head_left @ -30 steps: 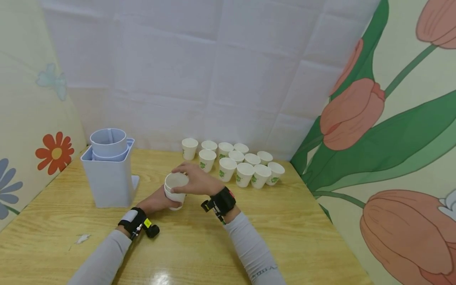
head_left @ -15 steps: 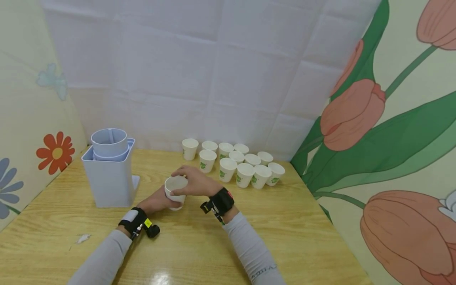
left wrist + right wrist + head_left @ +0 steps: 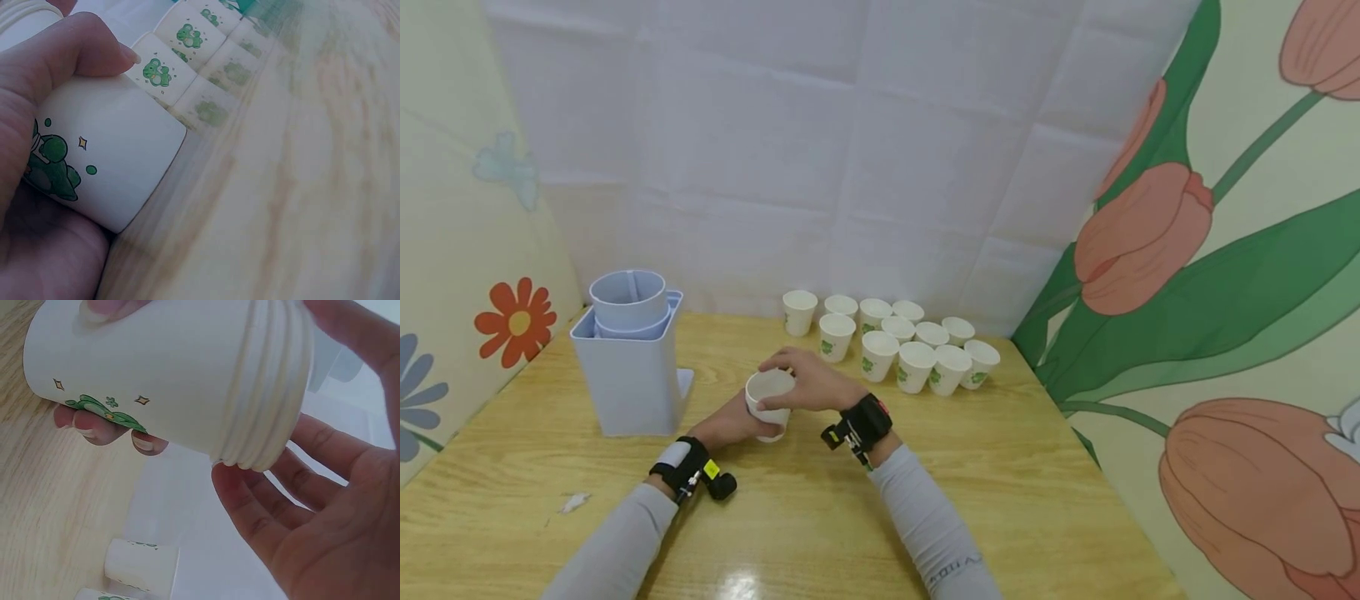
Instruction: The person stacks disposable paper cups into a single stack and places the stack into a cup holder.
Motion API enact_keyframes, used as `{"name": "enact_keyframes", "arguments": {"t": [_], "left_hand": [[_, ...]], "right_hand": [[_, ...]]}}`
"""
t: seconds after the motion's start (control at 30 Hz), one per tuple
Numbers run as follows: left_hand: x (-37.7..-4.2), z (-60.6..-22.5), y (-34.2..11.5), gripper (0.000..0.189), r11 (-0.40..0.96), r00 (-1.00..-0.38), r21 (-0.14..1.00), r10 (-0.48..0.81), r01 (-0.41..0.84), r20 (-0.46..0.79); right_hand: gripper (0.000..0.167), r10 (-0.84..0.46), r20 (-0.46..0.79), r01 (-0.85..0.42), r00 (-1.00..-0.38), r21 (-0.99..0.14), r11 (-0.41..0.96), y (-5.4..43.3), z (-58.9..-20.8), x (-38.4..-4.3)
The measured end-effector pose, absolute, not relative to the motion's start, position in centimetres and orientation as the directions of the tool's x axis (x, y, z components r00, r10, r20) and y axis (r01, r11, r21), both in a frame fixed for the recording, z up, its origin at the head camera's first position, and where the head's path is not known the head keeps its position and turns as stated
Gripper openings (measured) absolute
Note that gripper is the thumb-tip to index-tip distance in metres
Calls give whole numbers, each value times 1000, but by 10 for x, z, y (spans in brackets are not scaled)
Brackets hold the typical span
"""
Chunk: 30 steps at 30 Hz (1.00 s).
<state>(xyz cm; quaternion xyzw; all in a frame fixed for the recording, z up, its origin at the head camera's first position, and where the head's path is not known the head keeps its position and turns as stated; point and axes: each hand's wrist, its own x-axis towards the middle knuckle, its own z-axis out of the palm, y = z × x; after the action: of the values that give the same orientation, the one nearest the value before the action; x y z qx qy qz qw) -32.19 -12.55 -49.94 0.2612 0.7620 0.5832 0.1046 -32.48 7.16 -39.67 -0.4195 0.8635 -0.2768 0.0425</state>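
Observation:
A stack of nested white paper cups [image 3: 169, 375] stands upright on the table, near its middle. Several rims sit close together at its top in the right wrist view, and a green cartoon print marks its side. My left hand [image 3: 730, 422] grips the stack low, thumb on one side and fingers curled round the other. My right hand [image 3: 818, 382] holds the rims from above, thumb and fingers on opposite sides. Behind and to the right, several more paper cups [image 3: 916, 371] stand upright in loose rows.
A pale blue square bin [image 3: 632, 387] with round containers [image 3: 628, 302] in its top stands at the left of the wooden table [image 3: 820, 533]. A white sheet [image 3: 760, 167] hangs at the back. The right wall [image 3: 1247, 333] bears printed tulips.
The top cup, which stood raised with a gap under its rim, has sunk down into the stack under the right hand. The left hand has stayed in place.

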Motion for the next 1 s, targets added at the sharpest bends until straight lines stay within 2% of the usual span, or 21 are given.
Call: {"name": "enact_keyframes", "arguments": {"t": [0.17, 0.37, 0.43, 0.63, 0.8, 1.0], "left_hand": [[-321, -499, -124, 88, 195, -833, 933, 530, 304, 161], [-319, -497, -124, 86, 206, -847, 939, 515, 275, 135], [-320, -497, -124, 86, 198, -851, 944, 509, 265, 132], [-322, -497, -125, 88, 186, -869, 954, 480, 235, 120], [-323, -497, -124, 89, 189, -871, 955, 479, 227, 112], [-322, -498, -123, 89, 197, -868, 954, 485, 226, 105]], "right_hand": [[42, -705, 177, -648, -687, -588, 484, 69, -401, -333], [39, -634, 246, -619, -733, -629, 471, 66, -412, -355], [38, -606, 283, -629, -743, -605, 488, 68, -414, -364], [42, -506, 389, -637, -770, -435, 636, 82, -412, -394], [48, -436, 352, -553, -828, -381, 741, 99, -413, -414], [52, -412, 286, -487, -865, -285, 826, 110, -415, -430]]}}
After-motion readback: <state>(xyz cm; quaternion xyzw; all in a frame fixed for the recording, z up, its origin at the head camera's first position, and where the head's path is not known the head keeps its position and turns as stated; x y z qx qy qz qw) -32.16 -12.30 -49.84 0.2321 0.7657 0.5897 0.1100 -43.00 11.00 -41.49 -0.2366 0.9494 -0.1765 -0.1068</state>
